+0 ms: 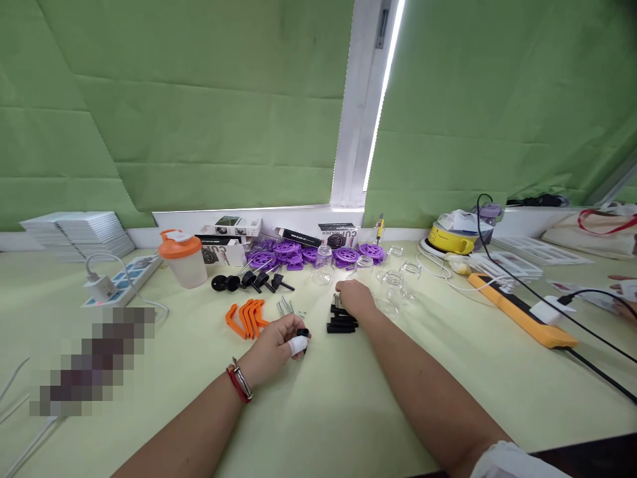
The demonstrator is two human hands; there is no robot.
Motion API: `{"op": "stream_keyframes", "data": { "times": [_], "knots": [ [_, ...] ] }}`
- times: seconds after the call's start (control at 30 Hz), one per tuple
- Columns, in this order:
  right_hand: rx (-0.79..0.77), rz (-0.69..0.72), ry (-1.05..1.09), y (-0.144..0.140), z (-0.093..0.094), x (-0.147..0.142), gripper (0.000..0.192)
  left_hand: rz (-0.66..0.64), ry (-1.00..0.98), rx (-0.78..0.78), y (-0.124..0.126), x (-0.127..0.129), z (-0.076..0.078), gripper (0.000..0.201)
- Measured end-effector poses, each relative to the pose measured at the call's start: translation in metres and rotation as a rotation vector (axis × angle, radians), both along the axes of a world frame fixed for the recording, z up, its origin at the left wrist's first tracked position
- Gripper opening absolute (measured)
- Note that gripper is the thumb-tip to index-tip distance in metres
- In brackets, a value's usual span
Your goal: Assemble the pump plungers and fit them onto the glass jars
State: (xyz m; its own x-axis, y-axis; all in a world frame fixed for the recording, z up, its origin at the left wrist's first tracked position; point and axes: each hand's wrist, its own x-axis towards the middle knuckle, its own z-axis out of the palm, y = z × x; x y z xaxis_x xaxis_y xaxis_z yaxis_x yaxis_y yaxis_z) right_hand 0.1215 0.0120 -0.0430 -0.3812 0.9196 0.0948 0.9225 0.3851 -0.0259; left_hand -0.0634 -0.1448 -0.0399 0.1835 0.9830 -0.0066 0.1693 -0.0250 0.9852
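My left hand (279, 342) is closed around a short black tubular part (302, 332), most of it hidden by the fingers. White tape wraps one of its digits. My right hand (355, 299) reaches down with bent fingers at small metal pieces (337, 301), perhaps springs; its fingertips are mostly hidden. Just below it lie several black tubes (342, 324) side by side. Left of them are metal pins (285, 306), and beyond my left hand several bent orange pieces (249, 317). Black parts with round ends and stems (251, 280) form a row behind these.
Clear cups (393, 282) stand behind my right hand, and purple wheel-like parts (287, 251) pile up at the back. An orange-lidded shaker (182, 262), cartons (223, 252) and a power strip (124, 279) are to the left. An orange power strip (517, 312) with cables lies right.
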Motion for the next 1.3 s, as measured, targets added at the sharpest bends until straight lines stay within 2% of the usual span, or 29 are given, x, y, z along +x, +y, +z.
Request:
{"op": "stream_keyframes", "data": {
  "times": [0.33, 0.5, 0.73, 0.8, 0.87, 0.97, 1.03, 1.17, 1.3],
  "knots": [
    [-0.017, 0.026, 0.101, 0.002, -0.002, 0.001, 0.021, -0.003, 0.007, 0.01, 0.0, -0.001, -0.002, 0.011],
    [-0.066, 0.024, 0.195, 0.004, -0.004, 0.002, 0.025, 0.0, 0.005, 0.003, 0.001, -0.001, -0.001, 0.011],
    [-0.114, 0.029, 0.415, 0.008, -0.001, 0.008, 0.028, 0.004, -0.007, -0.006, 0.001, -0.001, 0.0, 0.013],
    [-0.128, 0.05, 0.54, 0.006, 0.003, 0.011, 0.032, 0.001, -0.005, -0.002, 0.001, -0.001, -0.001, 0.014],
    [-0.207, 0.093, 0.805, 0.002, 0.008, 0.013, 0.036, 0.001, -0.001, -0.002, 0.001, -0.001, -0.002, 0.015],
    [-0.449, 0.166, 1.276, -0.009, 0.017, 0.013, 0.038, 0.006, -0.001, -0.006, 0.002, -0.001, -0.001, 0.016],
    [-0.599, 0.205, 1.43, -0.021, 0.023, 0.01, 0.036, 0.006, -0.006, -0.004, 0.002, 0.0, 0.0, 0.017],
    [-0.786, 0.303, 1.502, -0.049, 0.03, -0.001, 0.033, 0.002, -0.007, -0.004, 0.001, 0.0, 0.001, 0.015],
    [-0.851, 0.369, 1.407, -0.073, 0.032, -0.012, 0.029, -0.006, 0.007, 0.022, -0.001, 0.001, 0.003, 0.014]
  ]
}}
